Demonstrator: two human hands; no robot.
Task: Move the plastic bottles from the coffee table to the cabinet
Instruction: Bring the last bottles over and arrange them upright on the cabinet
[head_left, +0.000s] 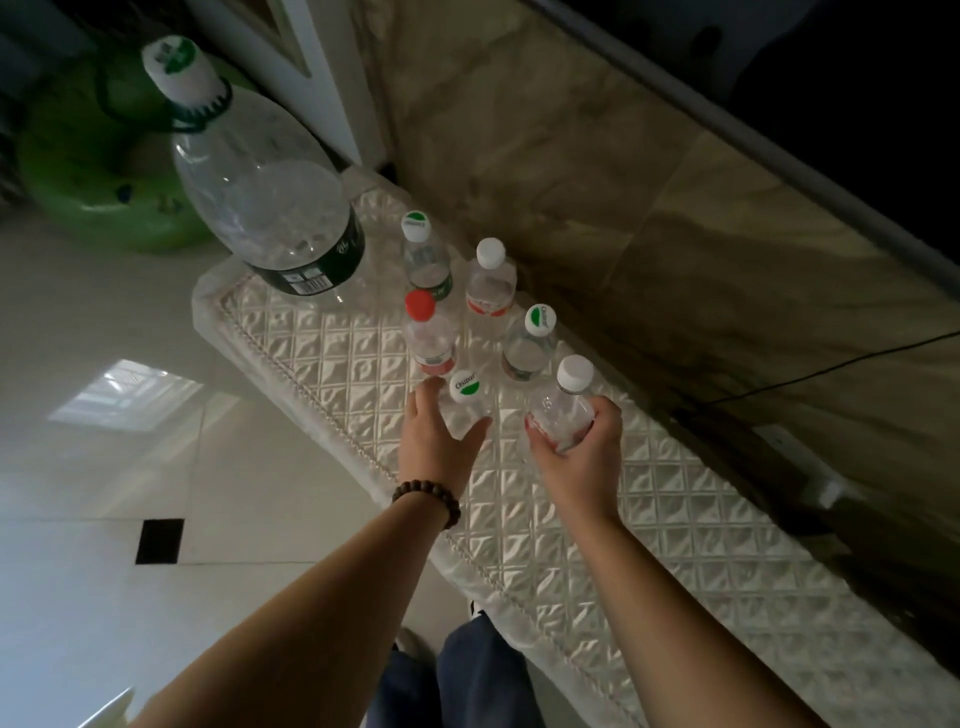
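Several small clear plastic bottles stand on the cabinet's white quilted top. My left hand curls around a green-and-white-capped bottle standing on the top. My right hand grips a white-capped bottle with a red label, tilted slightly. Behind them stand a red-capped bottle, a green-capped bottle, a white-capped bottle and another green-capped bottle. A large clear bottle with a dark label stands at the far left end.
A marble wall runs along the cabinet's right side, with a dark screen above and a black cable across it. A green inflatable ring lies on the glossy tiled floor to the left.
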